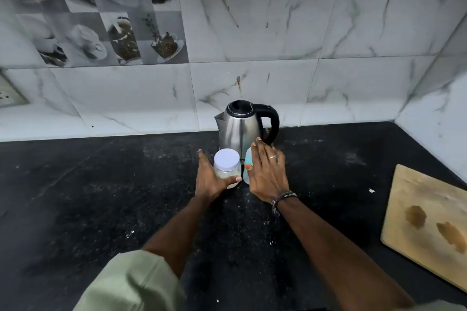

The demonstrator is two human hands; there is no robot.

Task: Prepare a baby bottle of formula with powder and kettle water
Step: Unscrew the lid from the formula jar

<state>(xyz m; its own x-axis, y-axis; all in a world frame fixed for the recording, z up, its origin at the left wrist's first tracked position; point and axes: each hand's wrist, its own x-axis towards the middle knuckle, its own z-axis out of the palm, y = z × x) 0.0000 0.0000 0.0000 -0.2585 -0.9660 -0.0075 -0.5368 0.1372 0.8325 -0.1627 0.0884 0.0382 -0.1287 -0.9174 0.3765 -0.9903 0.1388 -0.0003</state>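
We count one steel kettle (240,126) with a black handle at the back of the dark counter (101,184), one jar (227,166) with a white lid just in front of it, and one pale blue bottle (247,166) beside the jar; a scrap of lettering on the kettle is too hidden to read. Our left hand (211,179) cups the jar, fingers open and thumb across its front, while our right hand (267,171) lies spread against the bottle, grip unclear. One wooden board (427,222) lies well to the right.
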